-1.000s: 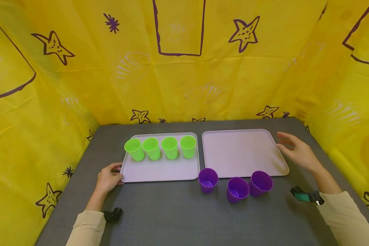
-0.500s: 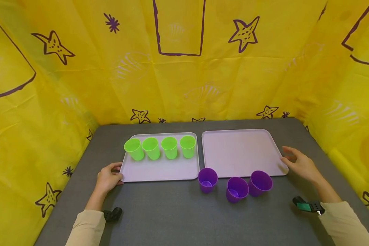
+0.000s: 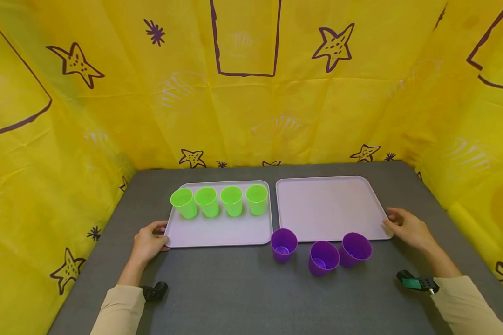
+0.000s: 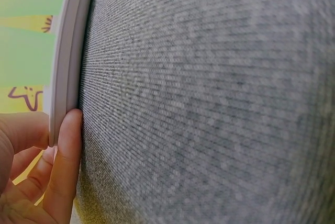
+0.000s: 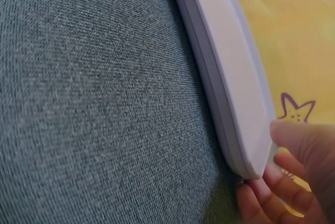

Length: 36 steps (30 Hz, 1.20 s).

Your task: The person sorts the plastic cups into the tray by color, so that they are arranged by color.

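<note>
My left hand [image 3: 147, 242] pinches the left end of a pale tray [image 3: 218, 232], thumb at the rim and fingers under the edge; the left wrist view shows a finger beneath the tray's corner [image 4: 65, 77]. On that tray stands a row of several bright green cups [image 3: 232, 202]. At the far end of a second pale tray [image 3: 327, 204], my right hand [image 3: 410, 228] holds the right rim near the front corner. The right wrist view shows its thumb [image 5: 290, 137] at that rim and its fingers [image 5: 280, 190] curled beneath the corner.
Purple cups [image 3: 283, 244] stand upright before the right tray, two of them close together. The trays lie side by side with a narrow gap on a grey cloth-covered table [image 3: 234, 293]. A yellow patterned curtain [image 3: 251, 107] encloses the back and sides.
My right hand has come down and toward me along the right tray's end, from beside the rim to a hold near its front corner. My left hand, the cups and both trays have stayed put.
</note>
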Available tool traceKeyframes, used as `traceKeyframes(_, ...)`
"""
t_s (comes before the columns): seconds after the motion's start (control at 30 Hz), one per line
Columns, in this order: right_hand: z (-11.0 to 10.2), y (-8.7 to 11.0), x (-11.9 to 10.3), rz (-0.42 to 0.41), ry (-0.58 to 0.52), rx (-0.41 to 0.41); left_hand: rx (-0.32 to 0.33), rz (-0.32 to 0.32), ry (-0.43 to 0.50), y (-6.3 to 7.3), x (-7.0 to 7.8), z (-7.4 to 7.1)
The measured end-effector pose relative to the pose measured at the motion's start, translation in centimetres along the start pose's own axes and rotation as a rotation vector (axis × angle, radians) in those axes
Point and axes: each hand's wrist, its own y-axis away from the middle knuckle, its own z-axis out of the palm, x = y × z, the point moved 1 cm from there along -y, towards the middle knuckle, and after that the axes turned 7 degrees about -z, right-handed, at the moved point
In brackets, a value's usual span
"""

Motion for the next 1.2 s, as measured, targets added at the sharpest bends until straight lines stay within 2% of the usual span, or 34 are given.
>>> traceKeyframes(0.17,0.08,-0.15,-0.14,0.026,0.002,-0.044,-0.003,0.001,-0.003,-0.05,-0.01,-0.03)
traceKeyframes(0.43,0.09,-0.25,-0.45,0.052,0.007,-0.059,0.004,-0.003,-0.009,-0.05,-0.01,0.04)
traceKeyframes(0.77,0.44,-0.28,-0.13,0.036,0.034,0.001,0.029,0.004,-0.032,0.05,0.11,0.14)
traceKeyframes(1.2,0.65,-0.3,0.0,0.048,0.038,0.026,0.107,0.077,-0.161,0.66,0.71,-0.29)
